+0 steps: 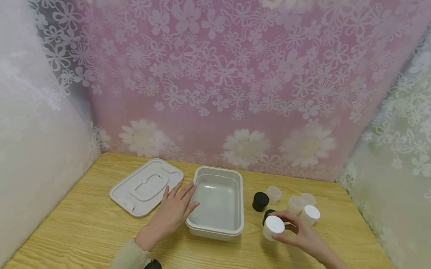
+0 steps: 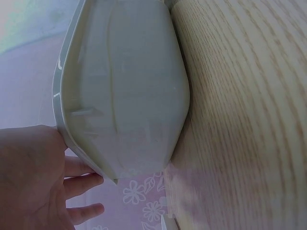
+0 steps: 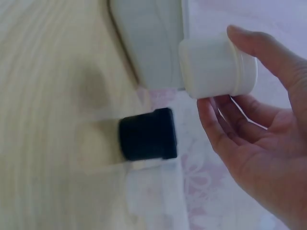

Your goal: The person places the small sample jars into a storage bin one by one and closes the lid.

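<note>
My right hand (image 1: 308, 238) pinches a white lidded jar (image 1: 273, 227) between thumb and fingers. In the right wrist view that jar (image 3: 213, 67) is held above the table, apart from a black jar (image 3: 147, 135). An open white plastic box (image 1: 214, 232) stands mid-table in the head view, nothing inside it. My left hand (image 1: 171, 214) rests at the box's left rim with its fingers extended. From the left wrist, the box (image 2: 129, 86) shows its outer wall, with the fingers (image 2: 84, 184) along the rim.
Left of the box lies its flat white lid (image 1: 149, 188). To the right stand a black jar (image 1: 260, 201), another partly hidden behind the held jar, several translucent jars (image 1: 273, 194) and a white-capped jar (image 1: 310, 214). A floral curtain (image 1: 219, 88) hangs behind the wooden table (image 1: 88, 226).
</note>
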The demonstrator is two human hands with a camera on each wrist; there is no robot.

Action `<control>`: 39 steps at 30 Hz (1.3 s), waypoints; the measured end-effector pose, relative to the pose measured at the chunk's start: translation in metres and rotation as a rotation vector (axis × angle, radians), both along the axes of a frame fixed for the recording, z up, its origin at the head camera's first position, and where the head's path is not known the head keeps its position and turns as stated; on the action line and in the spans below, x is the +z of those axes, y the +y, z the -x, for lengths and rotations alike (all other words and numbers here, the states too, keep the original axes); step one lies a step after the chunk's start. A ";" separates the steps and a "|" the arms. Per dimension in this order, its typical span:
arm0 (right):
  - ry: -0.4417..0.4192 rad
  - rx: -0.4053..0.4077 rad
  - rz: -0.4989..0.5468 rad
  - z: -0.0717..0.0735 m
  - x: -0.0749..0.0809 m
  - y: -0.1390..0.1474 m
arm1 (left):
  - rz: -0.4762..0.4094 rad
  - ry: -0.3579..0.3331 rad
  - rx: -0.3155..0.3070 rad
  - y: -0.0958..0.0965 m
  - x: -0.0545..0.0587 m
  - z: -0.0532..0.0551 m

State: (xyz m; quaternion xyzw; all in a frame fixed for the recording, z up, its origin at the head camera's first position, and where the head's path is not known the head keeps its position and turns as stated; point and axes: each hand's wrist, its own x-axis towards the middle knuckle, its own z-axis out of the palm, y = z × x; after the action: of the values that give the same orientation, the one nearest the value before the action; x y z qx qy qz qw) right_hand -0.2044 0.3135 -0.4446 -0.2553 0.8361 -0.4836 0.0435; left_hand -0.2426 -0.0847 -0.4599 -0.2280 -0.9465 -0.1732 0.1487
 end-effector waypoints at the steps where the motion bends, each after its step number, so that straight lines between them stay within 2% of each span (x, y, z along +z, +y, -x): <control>1: 0.004 -0.014 0.004 0.001 0.002 -0.002 | 0.000 -0.003 0.000 0.000 0.000 0.000; 5: 0.039 -0.059 -0.001 0.006 0.009 -0.011 | 0.000 -0.004 0.000 0.001 0.001 0.000; 12: -0.003 -0.140 -0.018 0.013 0.020 -0.029 | 0.001 0.012 -0.004 0.000 0.000 -0.001; 16: -0.035 -0.153 0.020 0.019 0.023 -0.043 | -0.005 0.012 -0.004 0.000 -0.001 0.000; 21: -0.013 -0.153 0.009 0.028 0.030 -0.063 | -0.009 0.011 0.001 0.000 -0.003 0.000; 29: 0.036 -0.075 0.022 0.042 0.032 -0.099 | -0.021 0.021 -0.002 0.000 -0.004 0.000; 39: 0.037 0.013 -0.016 0.056 0.020 -0.143 | -0.022 0.019 0.005 -0.001 -0.003 0.001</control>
State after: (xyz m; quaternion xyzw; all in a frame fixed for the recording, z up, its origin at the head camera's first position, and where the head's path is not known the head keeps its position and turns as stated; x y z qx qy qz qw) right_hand -0.2604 0.1704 -0.4250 -0.2693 0.8389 -0.4719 0.0332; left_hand -0.2431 -0.0855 -0.4633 -0.2258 -0.9436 -0.1810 0.1607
